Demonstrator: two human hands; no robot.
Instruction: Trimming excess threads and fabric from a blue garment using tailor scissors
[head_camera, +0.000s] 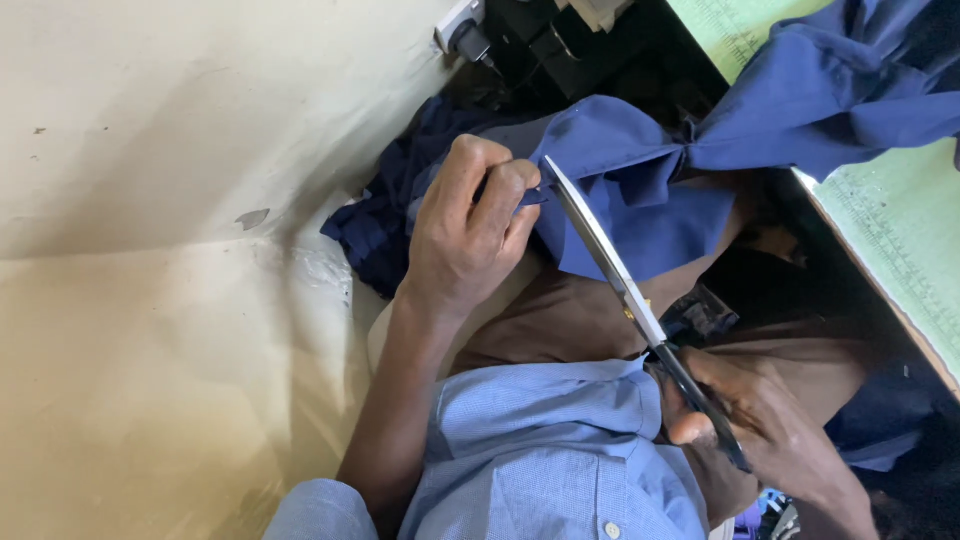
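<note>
Head view, looking down over the person's own lap. The right hand (745, 420), low at the right of the frame, is closed around the dark handles of a pair of scissors (625, 290), thumb and fingers wrapped so that the loops are mostly covered. The scissors' long axis runs diagonally, from the handles at lower right up to the tip at upper left; the pale metal blades lie together or nearly so along their visible length, and the point ends against the edge of a piece of blue cloth (640, 190), just beside the left hand. The left hand (470, 225), near the middle of the frame, is closed in a pinch on a fold of that cloth, fingertips curled down beside the blade tip. The two hands are thus well apart, joined only by the length of the scissors. The blue cloth is gathered to a narrow waist at upper right and spreads on up over a work table (900, 240) covered with a pale green ruled surface, which crosses the right side of the frame. A darker navy cloth (385, 225) lies bunched beneath and to the left of the left hand. Below are brown trousers (570, 320) and a light blue shirt (560, 450). A cream wall (150, 200) fills the left half, with a white plug socket (458, 20) at the top.
</note>
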